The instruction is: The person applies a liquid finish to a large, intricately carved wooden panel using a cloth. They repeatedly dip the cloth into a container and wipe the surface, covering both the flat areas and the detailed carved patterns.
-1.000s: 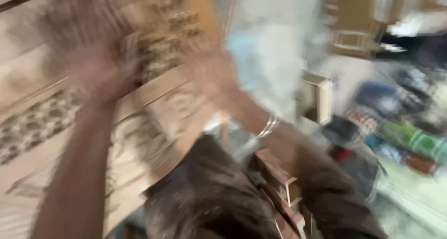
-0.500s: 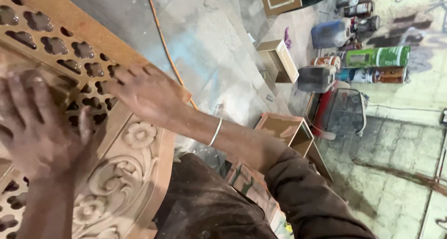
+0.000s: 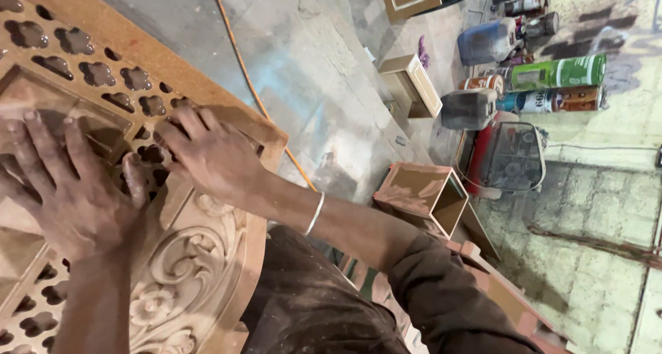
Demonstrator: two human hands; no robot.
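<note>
- While both hands press flat on it, the carved wooden panel fills the left third of the frame, running from the upper left corner down to the bottom edge.
- Its wood is pale reddish-brown and unfinished, dusted with fine powder.
- Across the upper left, rows of small flower-shaped cut-outs pierce the panel; more of the same cut-outs show at the lower left.
- Toward the lower middle, a raised relief of scrolls, leaves and a rosette curves along the panel's border.
- A plain flat frame edges the panel on its right side, ending in a corner near the upper middle.
- The left hand lies at the left of the frame, fingers spread wide and palm down on a recessed part of the panel, grasping nothing.
- The right hand rests just beside it, fingers spread and flat over the cut-outs, likewise holding nothing; a thin metal bangle circles its wrist.
- An orange cable runs across the grey floor beyond the panel.
- Small open wooden boxes stand to the right of centre, well apart from the panel.
- Cans and containers are clustered at the upper right.
</note>
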